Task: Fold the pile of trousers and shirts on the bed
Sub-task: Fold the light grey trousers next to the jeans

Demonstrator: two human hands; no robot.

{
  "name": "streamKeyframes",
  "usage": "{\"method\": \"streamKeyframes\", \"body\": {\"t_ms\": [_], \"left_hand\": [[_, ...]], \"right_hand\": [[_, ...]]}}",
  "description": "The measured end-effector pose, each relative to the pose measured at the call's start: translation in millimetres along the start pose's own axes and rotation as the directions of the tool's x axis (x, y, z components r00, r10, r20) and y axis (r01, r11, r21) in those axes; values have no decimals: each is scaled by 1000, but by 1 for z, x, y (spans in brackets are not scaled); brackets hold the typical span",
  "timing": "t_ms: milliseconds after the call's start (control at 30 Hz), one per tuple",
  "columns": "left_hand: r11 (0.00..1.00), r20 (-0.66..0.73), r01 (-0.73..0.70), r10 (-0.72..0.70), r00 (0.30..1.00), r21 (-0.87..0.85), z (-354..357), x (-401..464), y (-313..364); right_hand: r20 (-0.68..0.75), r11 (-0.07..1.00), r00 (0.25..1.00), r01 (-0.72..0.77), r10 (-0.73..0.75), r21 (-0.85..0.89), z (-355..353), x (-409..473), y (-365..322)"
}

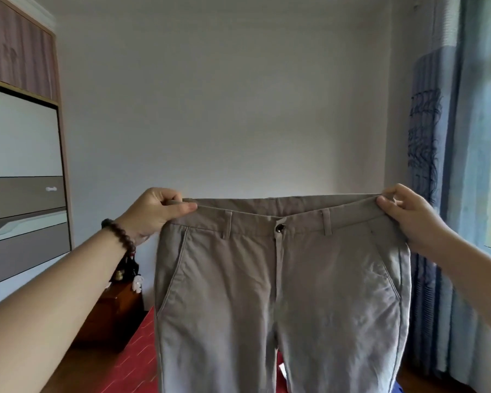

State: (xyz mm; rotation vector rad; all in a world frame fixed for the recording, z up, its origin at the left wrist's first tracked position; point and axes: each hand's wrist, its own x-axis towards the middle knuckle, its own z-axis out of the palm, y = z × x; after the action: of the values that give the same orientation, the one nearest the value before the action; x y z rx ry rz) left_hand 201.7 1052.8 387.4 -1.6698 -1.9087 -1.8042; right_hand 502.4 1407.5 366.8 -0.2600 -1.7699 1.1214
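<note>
While hands pinch waistband, smooth khaki trousers hang flat.

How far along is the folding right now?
Nothing folded shows in view. In hand: the left hand and right hand pinch the waistband of the trousers, held up unfolded, button fastened. Left: folding this pair; the rest of the pile is out of view.

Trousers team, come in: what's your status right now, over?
Left hand and right hand each pinch a waistband corner. Grey trousers held up, spread flat, front facing, button done, unfolded. Nothing in the way.
</note>
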Motion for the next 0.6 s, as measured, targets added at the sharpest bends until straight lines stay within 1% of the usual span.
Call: {"method": "streamKeyframes", "body": {"t_ms": [33, 67, 100, 167, 200, 233, 300, 367, 400, 467, 533, 600], "left_hand": [[989, -29, 29, -33, 999, -144, 2, -1, 0], [967, -46, 64, -77, 996, -245, 7, -2, -1], [944, -60, 111, -136, 989, -309, 14, -3, -4], [896, -106, 210, -270, 957, -391, 34, -5, -14], [877, -155, 246, -334, 930, -414, 44, -6, -20], [870, -231, 274, -390, 891, -411, 56, -6, -25], [855, -381, 309, -473, 794, -417, 79, -7, -32], [830, -469, 311, -527, 708, -463, 105, -9, -30], [834, -508, 302, -528, 681, -461, 118, -11, -27], [862, -569, 266, -489, 661, -431, 146, -13, -16], [914, -609, 245, -399, 685, -323, 170, -17, -5], [951, -607, 202, -305, 734, -233, 190, -20, 5]], "right_hand": [[-16, 997, 999, -29, 30, 71, 0, -1, -3], [-42, 991, 997, -52, 58, 124, 1, -3, -4], [-91, 989, 993, -68, 80, 133, 4, -3, -3], [-207, 992, 970, -126, 124, 4, 9, -2, 6], [-250, 981, 954, -184, 163, -61, 13, -3, 11], [-284, 967, 934, -245, 217, -69, 18, -7, 15], [-322, 945, 892, -327, 316, 23, 29, -15, 20], [-321, 920, 862, -368, 392, 134, 47, -27, 18], [-294, 906, 859, -376, 419, 194, 58, -33, 15], [-214, 886, 874, -374, 435, 274, 85, -47, 5], [-118, 896, 910, -357, 397, 264, 116, -63, -8], [-14, 917, 940, -330, 341, 223, 141, -76, -21]]}}
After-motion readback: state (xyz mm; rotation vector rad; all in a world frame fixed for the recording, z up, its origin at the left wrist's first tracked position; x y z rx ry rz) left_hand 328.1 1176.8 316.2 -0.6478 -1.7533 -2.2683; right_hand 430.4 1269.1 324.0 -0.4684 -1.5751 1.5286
